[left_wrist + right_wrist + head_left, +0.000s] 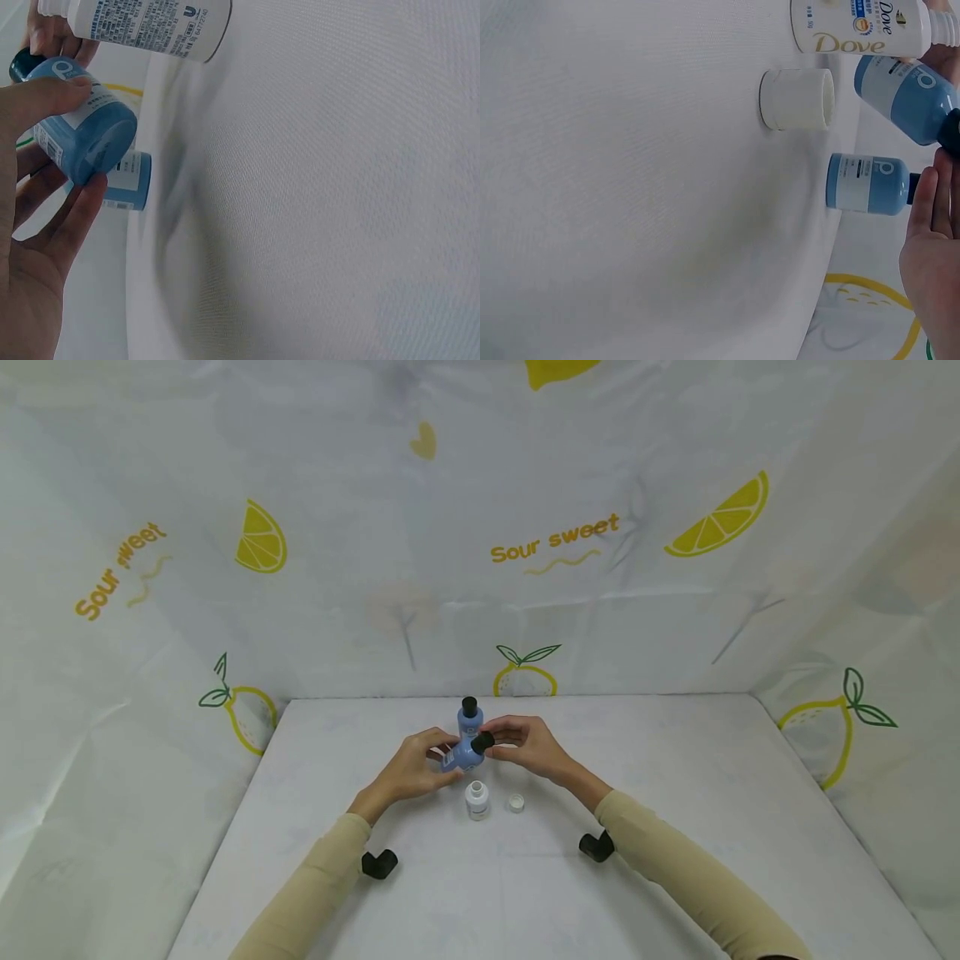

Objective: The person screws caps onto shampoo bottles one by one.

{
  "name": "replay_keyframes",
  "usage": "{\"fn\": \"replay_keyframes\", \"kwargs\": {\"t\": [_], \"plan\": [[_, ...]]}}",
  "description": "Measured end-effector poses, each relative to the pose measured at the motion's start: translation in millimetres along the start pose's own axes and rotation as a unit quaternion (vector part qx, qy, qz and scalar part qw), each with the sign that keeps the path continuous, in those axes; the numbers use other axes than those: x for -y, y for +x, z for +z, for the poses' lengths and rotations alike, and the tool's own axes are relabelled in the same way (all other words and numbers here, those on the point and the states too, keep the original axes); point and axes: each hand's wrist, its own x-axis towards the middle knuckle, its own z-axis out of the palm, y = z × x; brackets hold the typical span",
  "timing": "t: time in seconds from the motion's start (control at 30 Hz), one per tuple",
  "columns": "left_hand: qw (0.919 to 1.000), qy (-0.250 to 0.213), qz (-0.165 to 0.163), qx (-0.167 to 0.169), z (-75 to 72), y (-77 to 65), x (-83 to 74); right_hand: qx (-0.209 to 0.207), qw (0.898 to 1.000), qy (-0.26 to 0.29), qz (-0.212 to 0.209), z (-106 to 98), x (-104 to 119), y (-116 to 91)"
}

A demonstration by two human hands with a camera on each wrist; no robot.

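Note:
My left hand grips a blue bottle with a white label, thumb on one side and fingers on the other. The bottle is tilted, its black cap pointing up and right. At that cap are the fingertips of my right hand, thumb below and fingers above in the head view. Right behind stands a second blue bottle, upright with its black cap on. Nearer to me, a white Dove bottle stands uncapped, its threaded neck bare. Beside it lies a white cap.
The white-covered table meets a white backdrop printed with lemons at its back edge and sides. Dark wrist camera mounts show beneath both forearms, close over the table.

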Motion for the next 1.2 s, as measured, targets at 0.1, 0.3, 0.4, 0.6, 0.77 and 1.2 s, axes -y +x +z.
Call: {"fn": "replay_keyframes", "kwargs": {"t": [0.1,0.3,0.4,0.6,0.77,1.2], "plan": [[1.0000,-0.007,0.003,0.003,0.8,0.8,0.2,-0.001,1.000,0.000,0.000,0,1,0],[0.9996,-0.025,0.010,0.005,5.5,4.2,3.6,-0.005,1.000,-0.010,-0.005,-6,6,0],[0.9992,-0.039,0.006,0.006,8.9,5.3,6.0,-0.015,1.000,-0.012,-0.002,-10,7,-1],[0.9992,-0.039,-0.005,0.009,14.1,4.4,11.3,-0.037,0.999,0.018,0.022,-16,3,-5],[0.9992,-0.032,-0.018,0.014,17.4,2.5,17.9,-0.052,0.998,0.029,0.030,-22,-5,-11],[0.9945,-0.079,-0.062,0.030,20.3,3.9,21.4,-0.069,0.995,0.009,0.065,-33,-11,-25]]}}
